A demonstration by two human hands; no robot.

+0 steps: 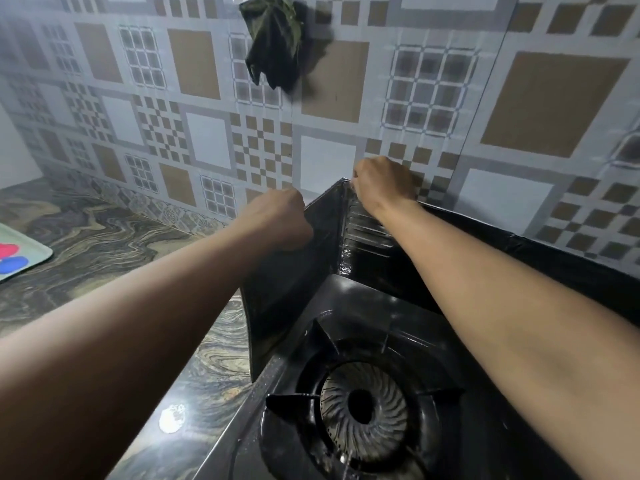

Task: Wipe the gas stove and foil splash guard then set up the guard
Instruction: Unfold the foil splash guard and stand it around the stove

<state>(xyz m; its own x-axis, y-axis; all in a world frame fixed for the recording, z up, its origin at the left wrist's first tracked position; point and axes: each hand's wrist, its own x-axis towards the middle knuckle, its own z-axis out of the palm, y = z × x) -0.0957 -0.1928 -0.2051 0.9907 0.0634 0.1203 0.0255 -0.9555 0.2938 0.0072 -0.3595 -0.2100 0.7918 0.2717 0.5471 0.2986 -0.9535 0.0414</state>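
Observation:
A black gas stove (pixel 349 306) sits on the counter at lower centre, its round burner (pixel 363 419) ringed by black pot supports. The dark foil splash guard (pixel 287 271) stands upright around the stove's left and back sides, folded at the far-left corner. My left hand (pixel 280 220) is closed on the top edge of the guard's left panel. My right hand (pixel 381 181) grips the top of the corner fold, against the tiled wall. The back panel (pixel 554 258) runs right behind my right forearm.
A patterned tile wall (pixel 207 140) rises behind the stove. A dark bag or cloth (pixel 273 43) hangs on it above. The marbled counter (pixel 104 244) extends left, with a pale tray (pixel 20 251) holding red and blue shapes at its left edge.

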